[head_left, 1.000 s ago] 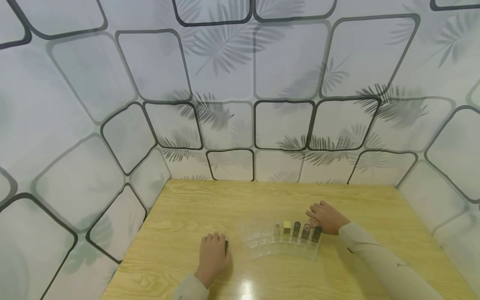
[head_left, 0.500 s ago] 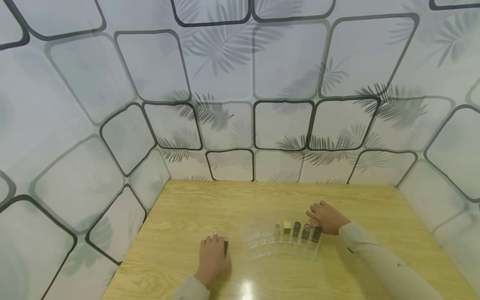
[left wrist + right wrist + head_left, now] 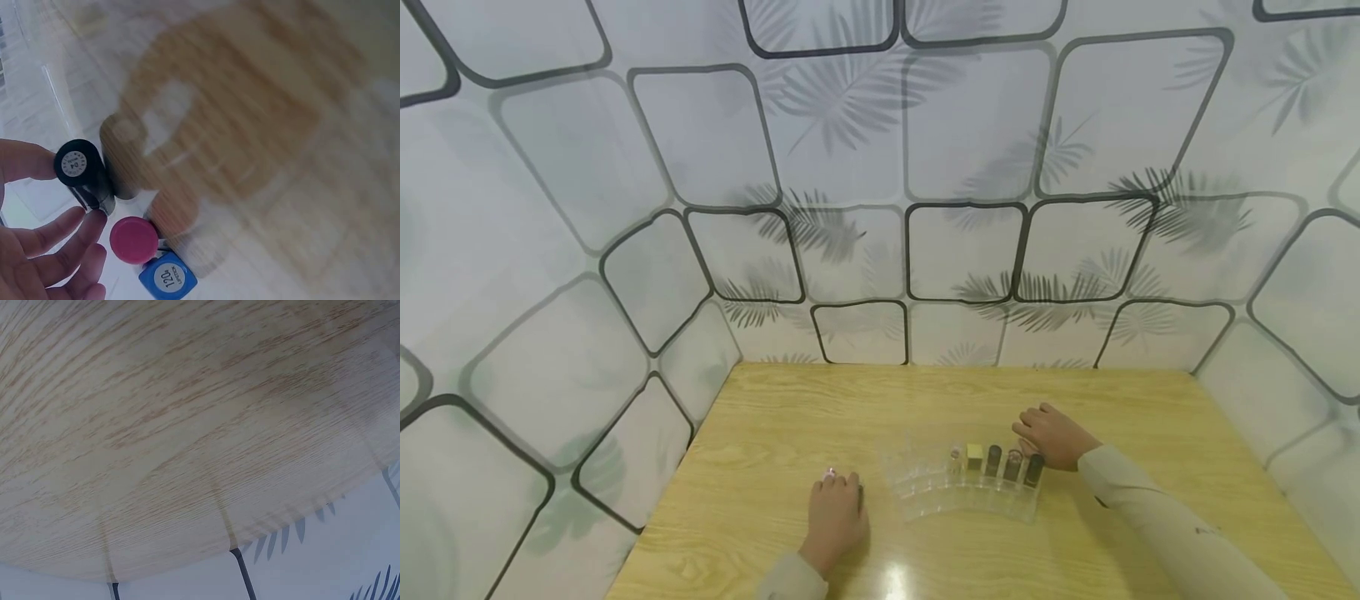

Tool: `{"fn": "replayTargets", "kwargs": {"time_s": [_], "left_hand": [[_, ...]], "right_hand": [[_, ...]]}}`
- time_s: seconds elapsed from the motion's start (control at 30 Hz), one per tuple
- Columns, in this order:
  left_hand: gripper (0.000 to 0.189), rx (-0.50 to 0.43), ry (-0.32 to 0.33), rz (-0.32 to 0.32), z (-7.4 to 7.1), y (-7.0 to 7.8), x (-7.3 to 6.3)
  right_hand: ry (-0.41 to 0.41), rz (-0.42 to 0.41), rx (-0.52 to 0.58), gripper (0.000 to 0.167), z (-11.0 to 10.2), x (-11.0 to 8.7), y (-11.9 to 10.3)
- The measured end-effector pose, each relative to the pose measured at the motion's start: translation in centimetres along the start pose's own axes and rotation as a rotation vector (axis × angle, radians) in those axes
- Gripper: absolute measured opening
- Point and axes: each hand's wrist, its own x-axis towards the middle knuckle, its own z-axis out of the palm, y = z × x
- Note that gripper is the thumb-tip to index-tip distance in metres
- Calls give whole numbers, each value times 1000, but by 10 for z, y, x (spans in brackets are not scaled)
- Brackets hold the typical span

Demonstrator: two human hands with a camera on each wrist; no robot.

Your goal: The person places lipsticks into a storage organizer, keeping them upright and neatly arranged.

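My left hand (image 3: 837, 517) is low over the table, left of a clear tiered rack (image 3: 917, 504). In the left wrist view, its thumb (image 3: 28, 159) and fingers pinch a black lipstick (image 3: 87, 175) with a round label on its end. Just beyond, a pink-ended lipstick (image 3: 134, 240) and a blue square-ended lipstick (image 3: 167, 277) stand side by side. My right hand (image 3: 1052, 437) rests loosely curled by the rack's back right corner, next to a dark lipstick tube (image 3: 1033, 471); whether it touches the rack cannot be told. The right wrist view shows no hand.
The rack's back row holds several small tubes, among them a gold square-topped tube (image 3: 974, 456) and a clear one (image 3: 955, 458). A wooden table (image 3: 790, 408) extends around the rack. Patterned wall covering (image 3: 962, 250) encloses its back and sides.
My left hand has shifted slightly right with the black lipstick, toward the rack. The pink item beyond its fingers has come into view. My right hand has kept its place.
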Motion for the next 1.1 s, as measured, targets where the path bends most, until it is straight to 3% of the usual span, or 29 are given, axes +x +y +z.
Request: {"fn": "replayTargets", "kwargs": {"time_s": [0.2,0.37,0.5,0.67,0.87,1.1], "left_hand": [[38,-11,0,-23,3,3,2],[44,-37,-72,-63,-1,8,4],[43,-45,-105,-83,-3,11,6],[37,-42,-88,-90,-1,13,7],[36,-38,-93,-123,-1,13,7],[30,-50,-15,-162,-10,15,7]], "right_hand": [[1,-2,-8,29,-1,1,0],[-3,-5,-9,21,0,0,0],[1,-7,-6,29,1,0,0],[12,-8,-3,41,2,0,0],[22,-7,-4,34,4,0,1],[7,-8,-10,35,6,-2,2]]}}
